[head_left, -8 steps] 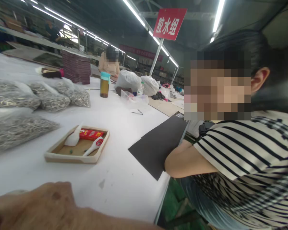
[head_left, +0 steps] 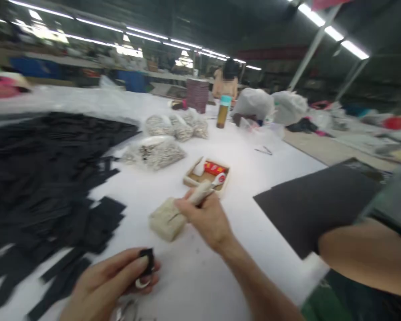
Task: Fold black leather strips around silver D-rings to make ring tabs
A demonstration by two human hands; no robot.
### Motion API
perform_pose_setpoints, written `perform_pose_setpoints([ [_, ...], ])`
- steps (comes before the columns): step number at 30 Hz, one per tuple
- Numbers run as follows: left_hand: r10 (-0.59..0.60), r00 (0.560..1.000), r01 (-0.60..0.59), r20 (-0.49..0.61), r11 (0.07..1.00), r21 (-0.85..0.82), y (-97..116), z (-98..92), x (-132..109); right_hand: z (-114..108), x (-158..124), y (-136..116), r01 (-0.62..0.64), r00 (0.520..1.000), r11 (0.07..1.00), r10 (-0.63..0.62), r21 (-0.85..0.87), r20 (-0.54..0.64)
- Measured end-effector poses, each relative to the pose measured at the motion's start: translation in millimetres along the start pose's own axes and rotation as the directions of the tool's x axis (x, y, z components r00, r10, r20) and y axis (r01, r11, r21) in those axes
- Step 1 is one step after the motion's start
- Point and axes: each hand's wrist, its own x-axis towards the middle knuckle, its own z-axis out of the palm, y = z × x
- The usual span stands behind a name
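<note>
My left hand (head_left: 115,281), at the lower left, pinches a small folded black strip (head_left: 148,261) with a pale metal ring (head_left: 143,282) at its lower end. My right hand (head_left: 209,216), near the middle, is closed around a thick pale handle-like piece (head_left: 200,192); blur hides its exact kind. Just left of those fingers sits a beige block-shaped thing (head_left: 167,220); I cannot tell whether the two are joined. Loose metal rings (head_left: 130,310) lie below my left hand. Many black strips (head_left: 47,178) are heaped on the table to the left.
Beyond my right hand stands a shallow box (head_left: 186,180) with white tubes and a red packet. Bags of metal rings (head_left: 162,154) and a capped bottle (head_left: 223,112) are farther back. Black sheets (head_left: 314,200) and a co-worker's arm (head_left: 364,254) are on the right.
The view has swung left, bringing the black strips and both my hands into sight. Earlier only one blurred hand and forearm showed at the bottom left.
</note>
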Motion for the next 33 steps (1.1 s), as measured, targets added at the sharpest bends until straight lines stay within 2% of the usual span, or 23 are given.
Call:
perform_pose_setpoints([
  [2, 0.011, 0.997, -0.007, 0.07, 0.998, -0.057, 3.7, -8.8, -10.2, -11.9, 0.7, -2.3, 0.023, 1.0, 1.0, -0.023, 0.019, -0.004],
  [5, 0.082, 0.991, -0.065, 0.104, 0.986, -0.153, 8.6, -8.5, -12.2, -21.5, -0.3, -0.4, -0.032, 0.998, 0.99, 0.025, 0.138, 0.053],
  [8, 0.11, 0.988, -0.083, 0.111, 0.971, -0.222, 9.3, -5.3, -11.3, -20.2, -7.8, 1.7, -0.1, 0.981, 0.959, 0.05, 0.266, 0.19],
  [10, 0.121, 0.986, -0.089, 0.114, 0.963, -0.253, 8.2, -4.4, -11.5, -16.0, -12.7, 2.8, -0.121, 0.97, 0.949, 0.051, 0.29, 0.236],
  [22, 0.181, 0.976, -0.13, 0.117, 0.928, -0.349, 6.6, -3.4, -12.3, -1.8, -19.0, 7.1, -0.153, 0.966, 0.946, 0.083, 0.284, 0.244],
  [33, 0.163, 0.979, -0.11, 0.119, 0.925, -0.363, 11.9, -2.2, -18.1, 1.8, -20.8, 8.5, -0.167, 0.957, 0.948, 0.09, 0.27, 0.276],
])
